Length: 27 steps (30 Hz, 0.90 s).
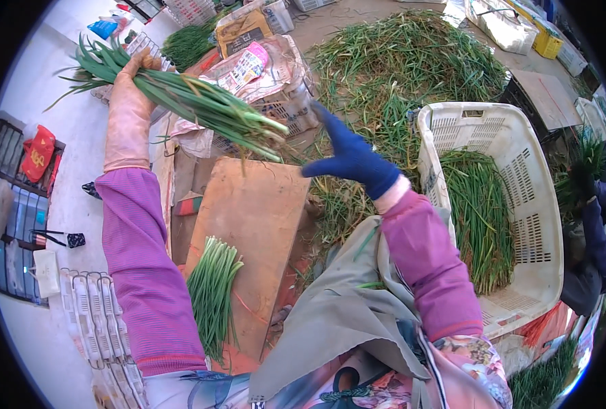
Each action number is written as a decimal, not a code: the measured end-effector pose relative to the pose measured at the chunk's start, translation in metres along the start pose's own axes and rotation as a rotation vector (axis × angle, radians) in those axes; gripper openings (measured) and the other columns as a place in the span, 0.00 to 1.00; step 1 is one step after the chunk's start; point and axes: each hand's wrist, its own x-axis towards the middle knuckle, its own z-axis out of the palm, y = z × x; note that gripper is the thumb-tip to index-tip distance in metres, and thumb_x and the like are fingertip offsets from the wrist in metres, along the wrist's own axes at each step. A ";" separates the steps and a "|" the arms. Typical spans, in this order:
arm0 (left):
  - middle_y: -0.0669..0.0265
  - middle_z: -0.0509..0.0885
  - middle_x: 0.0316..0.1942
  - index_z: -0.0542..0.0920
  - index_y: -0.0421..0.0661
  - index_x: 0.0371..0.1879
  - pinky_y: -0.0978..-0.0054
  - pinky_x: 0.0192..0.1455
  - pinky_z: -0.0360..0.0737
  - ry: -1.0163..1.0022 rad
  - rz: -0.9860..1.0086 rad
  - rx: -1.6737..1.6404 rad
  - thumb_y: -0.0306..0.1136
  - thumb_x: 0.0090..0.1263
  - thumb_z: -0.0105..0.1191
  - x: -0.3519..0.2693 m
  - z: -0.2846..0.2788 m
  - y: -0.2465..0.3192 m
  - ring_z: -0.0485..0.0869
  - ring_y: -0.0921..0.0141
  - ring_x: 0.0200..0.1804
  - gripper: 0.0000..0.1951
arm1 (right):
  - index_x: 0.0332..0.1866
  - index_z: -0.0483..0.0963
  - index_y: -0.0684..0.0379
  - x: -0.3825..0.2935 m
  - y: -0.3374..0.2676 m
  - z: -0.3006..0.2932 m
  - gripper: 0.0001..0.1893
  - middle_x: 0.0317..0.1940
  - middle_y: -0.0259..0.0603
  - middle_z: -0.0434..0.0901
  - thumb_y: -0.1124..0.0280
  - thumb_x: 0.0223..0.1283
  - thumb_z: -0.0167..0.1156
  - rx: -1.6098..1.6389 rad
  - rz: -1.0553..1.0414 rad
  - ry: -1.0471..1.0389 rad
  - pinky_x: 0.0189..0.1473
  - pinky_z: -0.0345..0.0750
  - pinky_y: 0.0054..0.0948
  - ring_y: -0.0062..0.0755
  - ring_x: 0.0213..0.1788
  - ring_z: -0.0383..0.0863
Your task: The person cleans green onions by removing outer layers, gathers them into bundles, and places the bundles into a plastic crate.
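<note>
My left hand (134,87), in a pale rubber glove, grips a bunch of long green leafy stalks (190,97), probably garlic chives, near their leaf ends. The pale root ends point right, with dry bits hanging from them. Close to these ends, my right hand (349,153) in a dark blue knitted glove has thumb and fingers spread and holds nothing. Below lies a wooden board (257,204), tilted in view, with a neat bunch of trimmed green stalks (213,296) at its lower left part.
At right stands a white plastic crate (527,204) holding more stalks (476,220). A large heap of loose greens (410,56) covers the floor ahead. A covered crate (282,61) stands beyond the board, wire-handled baskets (93,317) at lower left. Another person's arm (596,230) shows at far right.
</note>
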 end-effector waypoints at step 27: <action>0.62 0.79 0.33 0.76 0.41 0.36 0.66 0.42 0.76 -0.123 -0.076 0.067 0.39 0.63 0.49 -0.071 -0.058 -0.079 0.78 0.66 0.38 0.12 | 0.46 0.69 0.63 -0.002 -0.026 0.036 0.17 0.33 0.39 0.78 0.73 0.48 0.59 1.108 0.409 0.272 0.33 0.76 0.25 0.26 0.32 0.78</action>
